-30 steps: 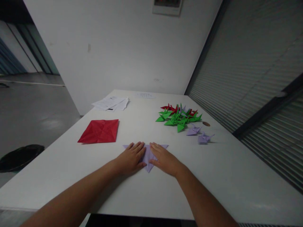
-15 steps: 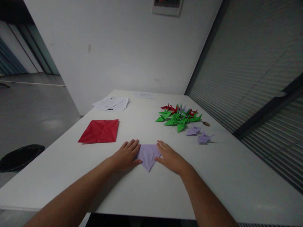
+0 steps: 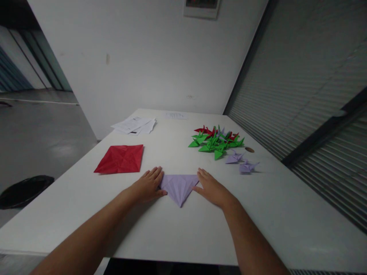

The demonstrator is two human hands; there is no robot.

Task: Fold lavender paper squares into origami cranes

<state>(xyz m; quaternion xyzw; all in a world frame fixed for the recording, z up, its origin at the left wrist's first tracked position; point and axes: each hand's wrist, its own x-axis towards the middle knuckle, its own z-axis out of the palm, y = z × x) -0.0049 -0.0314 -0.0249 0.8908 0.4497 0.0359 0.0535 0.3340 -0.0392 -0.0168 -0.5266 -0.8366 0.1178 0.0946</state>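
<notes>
A purple sheet of origami paper [image 3: 180, 187], folded into a triangle with fanned creases, lies flat on the white table [image 3: 177, 236]. Its point faces me and its straight edge runs along the far side. My left hand [image 3: 149, 185] rests flat over its left corner, fingers stretched and thumb out to the side. At the opposite corner, my right hand [image 3: 211, 188] lies with fingers extended, touching the paper's right end. Both corners are partly covered by the fingers.
Red creased paper [image 3: 120, 159] lies to the left. At the right is a pile of green and red paper cranes [image 3: 213, 141], with purple paper cranes [image 3: 249, 167] and a brown round object [image 3: 249, 149] nearby. Printed sheets [image 3: 134, 125] sit farther back. A black bin [image 3: 25, 191] stands off the table's left.
My hands have slid apart along the folded edge, the left one leftward and the right one rightward. More of the purple paper shows between them.
</notes>
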